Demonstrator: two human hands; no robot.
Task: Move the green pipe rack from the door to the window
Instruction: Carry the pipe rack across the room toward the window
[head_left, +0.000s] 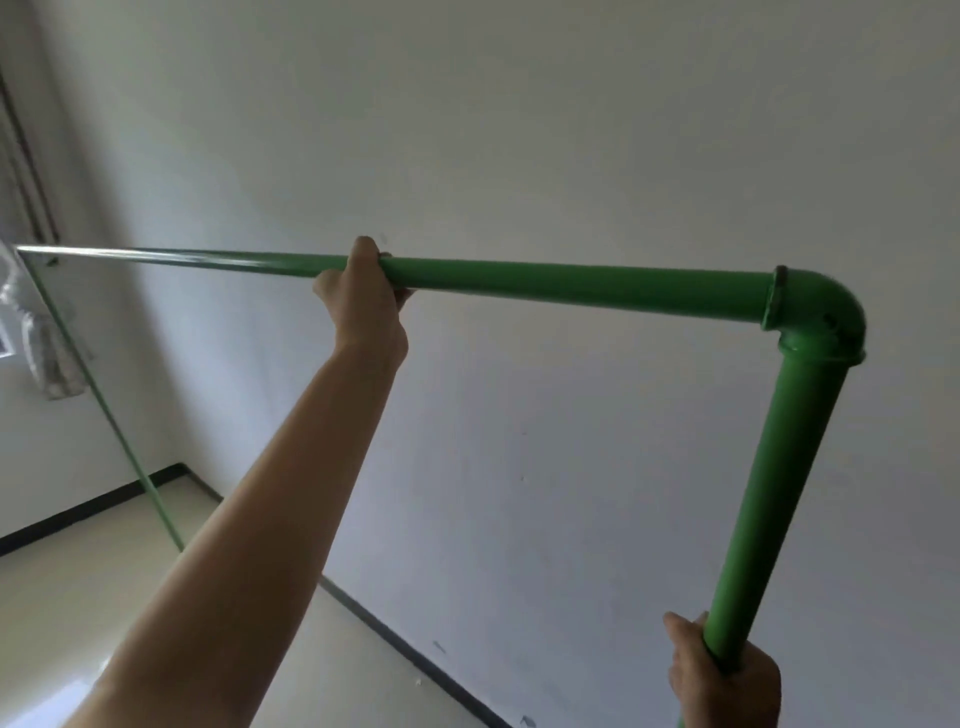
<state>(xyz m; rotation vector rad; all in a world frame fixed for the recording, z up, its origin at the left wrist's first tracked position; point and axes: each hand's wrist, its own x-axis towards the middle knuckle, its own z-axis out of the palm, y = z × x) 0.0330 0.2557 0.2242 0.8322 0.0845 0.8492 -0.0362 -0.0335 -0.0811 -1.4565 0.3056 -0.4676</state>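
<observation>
Gripping green pipe rack (571, 283) beside wall (571, 130)

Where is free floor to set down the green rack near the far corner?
Bare floor lies left of the left hand's arm, bordered by the black baseboard and the far upright. It is tight on the right: the near upright, held by the right hand, stands close to the wall.

Bare room indoors: plain white wall (519, 156), dark skirting (415, 660), pale floor (78, 597).

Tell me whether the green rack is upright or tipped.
Upright: the green rack has its top bar running level, near post dropping downward, left hand and right hand gripping.
</observation>
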